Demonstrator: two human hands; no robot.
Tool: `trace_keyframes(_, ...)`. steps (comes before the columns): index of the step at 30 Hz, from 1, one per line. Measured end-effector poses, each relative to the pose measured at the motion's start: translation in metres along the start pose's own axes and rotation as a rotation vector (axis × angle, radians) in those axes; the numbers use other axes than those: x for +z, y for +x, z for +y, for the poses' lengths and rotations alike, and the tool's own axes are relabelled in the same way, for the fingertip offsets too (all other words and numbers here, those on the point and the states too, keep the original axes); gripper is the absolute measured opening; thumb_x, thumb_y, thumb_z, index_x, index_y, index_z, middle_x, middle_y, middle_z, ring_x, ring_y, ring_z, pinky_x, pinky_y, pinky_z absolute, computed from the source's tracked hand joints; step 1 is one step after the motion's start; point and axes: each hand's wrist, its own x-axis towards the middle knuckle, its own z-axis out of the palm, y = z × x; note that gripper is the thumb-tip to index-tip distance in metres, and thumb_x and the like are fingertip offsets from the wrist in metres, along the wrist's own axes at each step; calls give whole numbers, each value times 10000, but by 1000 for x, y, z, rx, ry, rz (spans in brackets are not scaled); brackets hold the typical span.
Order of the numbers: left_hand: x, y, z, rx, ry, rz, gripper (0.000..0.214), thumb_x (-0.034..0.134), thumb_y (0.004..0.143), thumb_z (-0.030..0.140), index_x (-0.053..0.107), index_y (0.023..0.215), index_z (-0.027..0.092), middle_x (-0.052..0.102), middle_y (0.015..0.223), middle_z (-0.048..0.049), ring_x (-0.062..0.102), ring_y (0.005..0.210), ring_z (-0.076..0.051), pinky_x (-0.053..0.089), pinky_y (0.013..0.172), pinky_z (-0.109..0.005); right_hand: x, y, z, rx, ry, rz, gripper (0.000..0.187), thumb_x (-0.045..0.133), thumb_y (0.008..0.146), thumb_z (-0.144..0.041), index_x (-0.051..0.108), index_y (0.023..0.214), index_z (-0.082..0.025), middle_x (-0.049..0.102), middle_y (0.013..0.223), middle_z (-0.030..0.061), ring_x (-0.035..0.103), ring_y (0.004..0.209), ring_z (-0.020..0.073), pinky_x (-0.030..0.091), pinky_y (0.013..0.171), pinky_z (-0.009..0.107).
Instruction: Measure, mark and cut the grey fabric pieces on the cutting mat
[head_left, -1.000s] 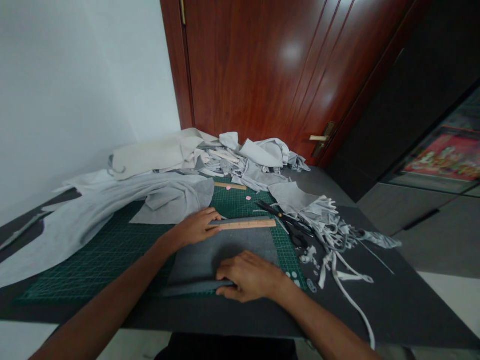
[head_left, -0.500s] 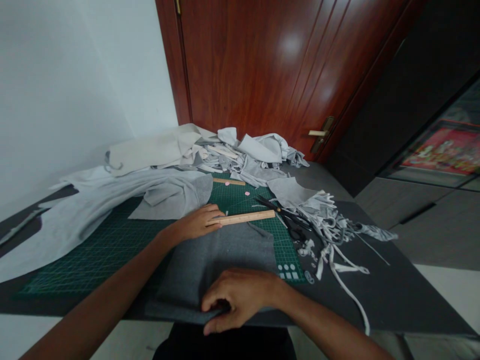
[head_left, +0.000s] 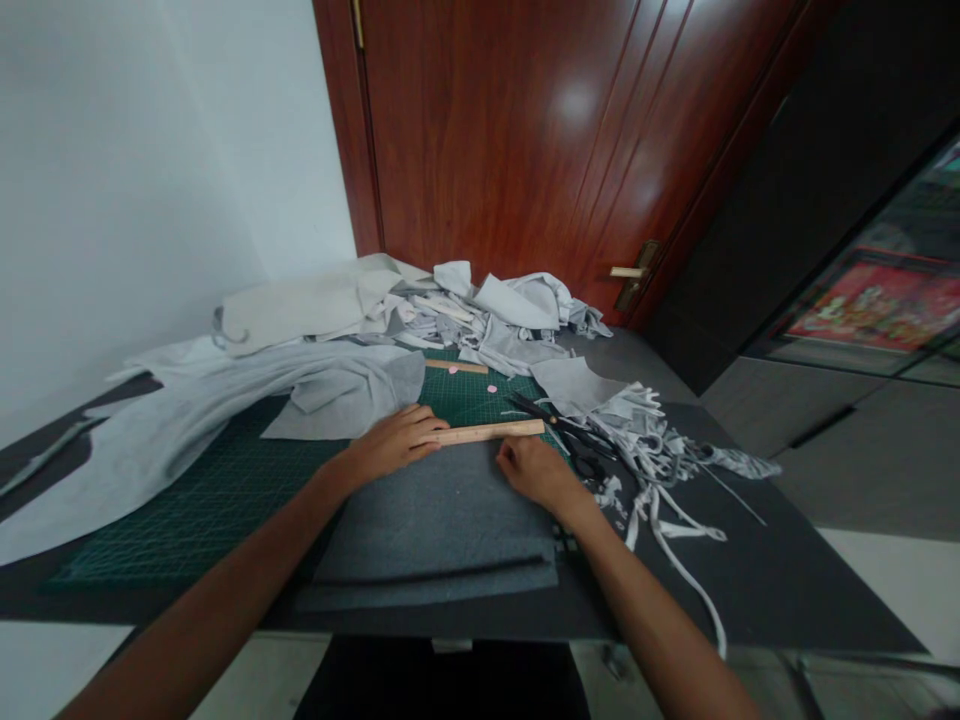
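Note:
A grey piece of fabric lies over the green cutting mat, with a dark fold line near its front edge. Across its far edge rests a wooden ruler. My left hand grips the ruler's left end, fingers over the wood. Just below the right end, my right hand is at the fabric's far right corner. Its fingers are curled closed, and what they hold, if anything, is hidden. Black scissors lie on the mat's right side, close to my right hand.
Pale grey fabric drapes over the left. Scraps are heaped at the back against the door. Cut strips lie tangled on the right of the dark table. Another ruler and pink pieces sit beyond.
My right hand has let go of the fabric's near edge and moved forward to its far right corner. The near edge now lies flatter. My left hand stays on the ruler.

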Motion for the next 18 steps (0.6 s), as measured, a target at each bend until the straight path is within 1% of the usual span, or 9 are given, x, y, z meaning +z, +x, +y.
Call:
trace_keyframes(2,-1,0,3,-4,2,2,249,520,1028,306,645,1226,219,620,1117,-72,553,1066,-237,439,953,-351,-2,4,11,51,-13,26,262,487,1002,-197,713,1070,-85,742,1091,185,687,1063,267,467,926,331)
trace_keyframes(3,-1,1,5,-7,6,1,231,520,1020,279,648,1201,215,618,1105,-70,553,1058,-237,439,946,-352,-3,6,16,65,-14,33,262,487,999,-183,710,1086,-76,737,1118,193,682,1091,269,465,953,333)
trace_keyframes(7,-3,4,12,4,44,24,189,502,974,189,650,1090,202,612,1076,-67,550,1051,-238,439,934,-355,-7,13,28,96,11,43,268,486,982,-109,701,1141,-92,732,1206,164,670,1168,235,449,1025,294)
trace_keyframes(10,-8,5,18,-14,60,41,186,474,954,170,644,1023,197,628,1039,-63,564,1022,-231,447,920,-349,-8,16,32,132,38,61,307,475,966,-65,670,1201,-98,737,1216,152,681,1166,228,457,1021,292)
trace_keyframes(13,-16,3,22,-72,42,51,152,483,917,175,632,940,194,656,962,-48,602,941,-217,464,872,-331,-10,17,36,176,66,87,370,534,956,-92,575,1323,-83,760,1141,150,713,1098,237,484,978,309)
trace_keyframes(15,-24,-1,23,-135,24,119,136,505,879,188,632,926,192,668,945,-44,625,896,-208,480,845,-317,-11,17,39,205,85,104,465,582,956,-140,483,1403,-59,773,1078,149,723,1074,248,497,954,325)
trace_keyframes(18,-38,-9,21,-253,-3,310,163,539,866,258,644,971,191,682,940,-40,652,866,-205,510,825,-305,-13,17,42,228,114,120,598,643,955,-242,391,1463,-52,783,1026,135,724,1078,267,506,939,349)
